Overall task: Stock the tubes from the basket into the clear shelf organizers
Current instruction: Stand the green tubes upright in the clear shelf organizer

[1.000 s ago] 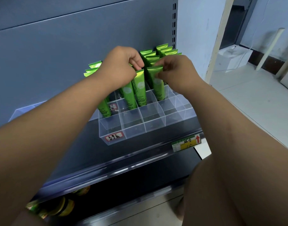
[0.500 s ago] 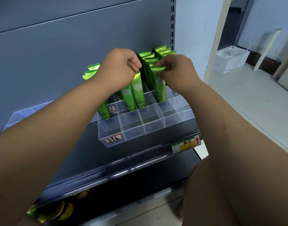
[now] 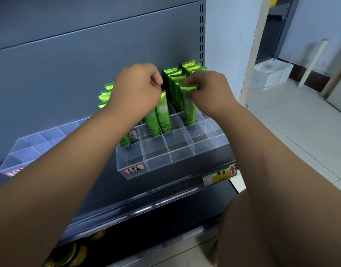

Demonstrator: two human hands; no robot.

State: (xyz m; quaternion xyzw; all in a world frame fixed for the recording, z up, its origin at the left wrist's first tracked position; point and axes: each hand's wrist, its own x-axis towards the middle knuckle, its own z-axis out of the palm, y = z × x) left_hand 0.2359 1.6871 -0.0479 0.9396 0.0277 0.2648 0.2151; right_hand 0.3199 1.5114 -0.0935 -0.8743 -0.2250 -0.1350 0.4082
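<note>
Seating tubes in the clear organizer point(image 3: 182, 151) at frame centre: the left hand point(image 3: 135, 87) is curling round one green tube point(image 3: 165, 114) by its crimp, and the right hand point(image 3: 210, 89) is pinching a second tube point(image 3: 189, 106) by its glossy, flat-crimped top. Next, likely, pressing both down upright and letting go. Front cells are sitting unfilled.

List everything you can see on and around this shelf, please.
green tubes: many, exact count hidden, green, upright in the right organizer's rear compartments
right organizer: one, clear, on the shelf
left organizer: one, clear, beside it
red-edged labels: two, white, one on each organizer's front
shelf: one, dark grey, beneath both organizers
price tag: one, yellow with red arrow, shelf rail
white box: one, white, floor at right
left hand: one, grips a tube top
right hand: one, pinches a tube top
</note>
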